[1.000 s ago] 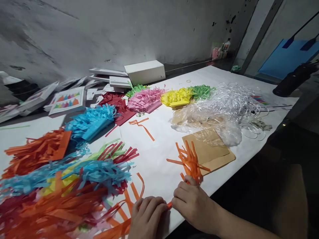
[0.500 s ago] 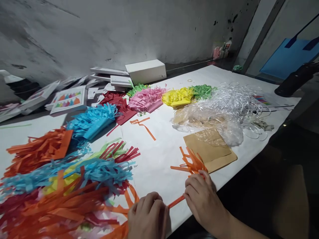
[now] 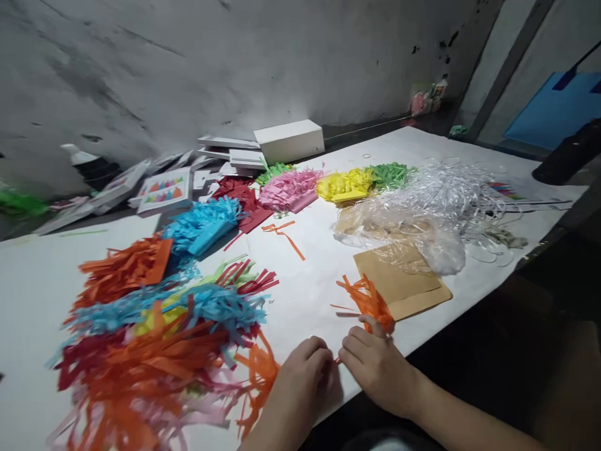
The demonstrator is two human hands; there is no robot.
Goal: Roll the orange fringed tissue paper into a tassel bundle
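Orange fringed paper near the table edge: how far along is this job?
Done, it seems: a mixed heap of fringed paper tassels lies at the left. In hand: the right hand grips an orange fringed paper strip beside the left hand, fingers pinching where they meet. Left: flat fringed sheets in blue, pink, yellow and green stacks.

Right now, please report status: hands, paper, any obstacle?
Both hands, left and right, pinch the orange fringe. Brown envelope touching the fringe. Mixed fringe pile close left.
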